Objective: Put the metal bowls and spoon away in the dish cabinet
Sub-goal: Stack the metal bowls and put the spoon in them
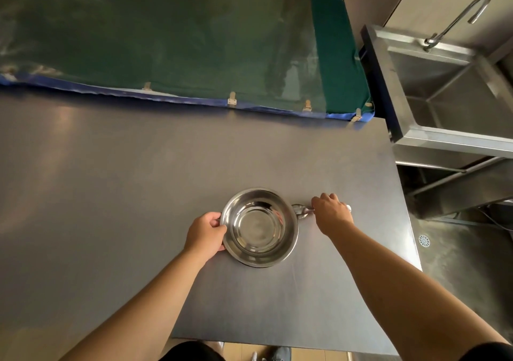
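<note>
A shiny metal bowl rests on the steel table, seemingly stacked on a second bowl whose rim shows beneath its near edge. My left hand grips the bowl's left rim, thumb over the edge. Just right of the bowl lies a metal spoon, its scoop toward the bowl. My right hand covers the spoon's handle with fingers curled down on it; the handle's tip pokes out past the hand. No dish cabinet is in view.
A green mat with a blue edge and metal clips borders the table's far side. A steel sink with a curved faucet stands at the right. A floor drain lies below, right of the table.
</note>
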`<action>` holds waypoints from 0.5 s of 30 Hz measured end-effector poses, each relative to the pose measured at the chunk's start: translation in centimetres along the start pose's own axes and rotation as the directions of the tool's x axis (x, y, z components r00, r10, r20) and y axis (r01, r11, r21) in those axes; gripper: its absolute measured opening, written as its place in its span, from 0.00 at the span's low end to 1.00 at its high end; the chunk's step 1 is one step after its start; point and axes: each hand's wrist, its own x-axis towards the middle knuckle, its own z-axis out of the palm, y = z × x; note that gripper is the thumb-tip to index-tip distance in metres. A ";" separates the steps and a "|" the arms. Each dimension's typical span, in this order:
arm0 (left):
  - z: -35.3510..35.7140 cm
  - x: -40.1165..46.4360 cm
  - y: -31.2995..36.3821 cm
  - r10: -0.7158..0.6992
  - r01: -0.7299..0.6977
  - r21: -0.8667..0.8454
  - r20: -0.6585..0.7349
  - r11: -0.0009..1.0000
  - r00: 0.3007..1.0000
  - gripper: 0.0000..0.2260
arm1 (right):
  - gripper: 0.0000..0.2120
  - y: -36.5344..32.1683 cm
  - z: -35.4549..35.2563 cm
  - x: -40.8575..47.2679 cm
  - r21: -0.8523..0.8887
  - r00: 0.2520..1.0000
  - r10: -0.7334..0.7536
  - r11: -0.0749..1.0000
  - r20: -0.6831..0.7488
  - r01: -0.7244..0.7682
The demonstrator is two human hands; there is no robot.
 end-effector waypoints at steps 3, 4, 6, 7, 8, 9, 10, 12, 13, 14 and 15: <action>0.0 0.1 0.3 0.003 -0.003 0.032 0.003 0.999 1.000 0.11 | 0.14 0.6 0.1 -0.8 0.020 0.999 0.010 1.000 0.043 -0.010; 0.0 0.0 0.4 0.006 -0.007 0.042 0.005 0.999 1.000 0.11 | 0.14 0.9 0.1 -1.1 0.031 0.998 0.015 0.999 0.056 -0.017; 0.1 -0.1 0.6 0.009 -0.010 0.054 0.006 0.998 1.000 0.12 | 0.12 1.6 0.2 -1.8 0.094 0.996 0.053 0.994 0.070 -0.060; 0.1 -0.1 0.7 0.008 -0.009 0.057 0.005 0.998 1.000 0.12 | 0.10 2.1 0.3 -2.1 0.150 0.994 0.084 0.984 0.065 -0.093; 0.1 -0.1 0.8 0.006 -0.006 0.058 0.003 0.998 1.000 0.11 | 0.07 2.5 0.4 -2.4 0.212 0.992 0.115 0.969 0.054 -0.124; 0.2 -0.2 1.0 0.004 -0.004 0.060 0.004 0.998 1.000 0.11 | 0.05 2.8 0.4 -2.7 0.274 0.989 0.143 0.950 0.040 -0.149; 0.4 -0.3 1.1 0.005 -0.005 0.060 0.005 0.998 1.000 0.11 | 0.05 3.0 0.3 -3.1 0.334 0.986 0.165 0.928 0.029 -0.165; 0.8 -0.4 1.4 0.007 -0.008 0.053 0.008 0.999 1.000 0.10 | 0.06 2.9 -0.1 -3.9 0.440 0.983 0.180 0.881 0.027 -0.173; 1.0 -0.5 1.5 0.008 -0.008 0.046 0.010 0.999 1.000 0.10 | 0.06 2.7 -0.4 -4.3 0.486 0.985 0.168 0.858 0.038 -0.165; 1.3 -0.5 1.6 0.008 -0.009 0.039 0.016 0.999 1.000 0.09 | 0.06 2.3 -0.7 -4.8 0.531 0.988 0.147 0.834 0.053 -0.153; 1.5 -0.6 1.7 0.008 -0.009 0.033 0.026 0.999 1.000 0.09 | 0.05 2.0 -0.8 -5.2 0.570 0.990 0.123 0.810 0.065 -0.138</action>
